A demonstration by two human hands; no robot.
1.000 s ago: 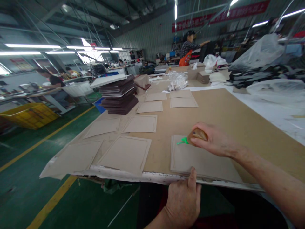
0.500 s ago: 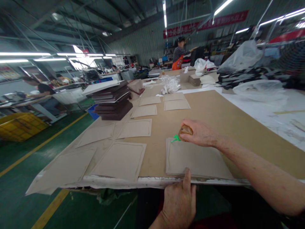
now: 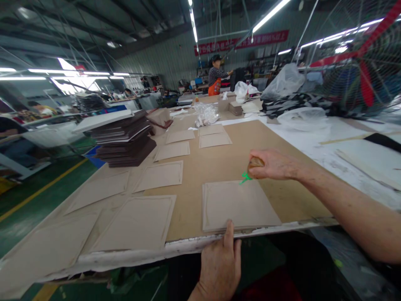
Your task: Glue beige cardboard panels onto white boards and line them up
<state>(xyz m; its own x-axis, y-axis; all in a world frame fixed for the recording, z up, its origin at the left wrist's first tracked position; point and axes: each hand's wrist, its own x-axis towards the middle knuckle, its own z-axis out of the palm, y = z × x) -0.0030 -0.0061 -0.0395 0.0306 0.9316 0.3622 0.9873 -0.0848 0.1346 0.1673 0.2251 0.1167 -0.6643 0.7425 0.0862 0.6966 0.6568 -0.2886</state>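
My right hand (image 3: 272, 164) is closed round a small brown glue bottle with a green nozzle (image 3: 245, 178), whose tip touches the far edge of a brown card panel (image 3: 238, 205). That panel lies on top of a thin stack at the near edge of the cardboard-covered table (image 3: 282, 144). My left hand (image 3: 221, 263) grips the table edge from below, with its thumb pressed on the panel's near edge.
Several more card panels (image 3: 159, 175) lie spread to the left and further back. A stack of dark boards (image 3: 123, 140) stands at the left rear. Plastic bags (image 3: 300, 115) and clutter fill the right side. A person in an orange apron (image 3: 215, 81) works far behind.
The view has swung to the right. My right hand with the bottle has slid from the panel's far left corner toward its far right side. My left hand stays on the near edge.
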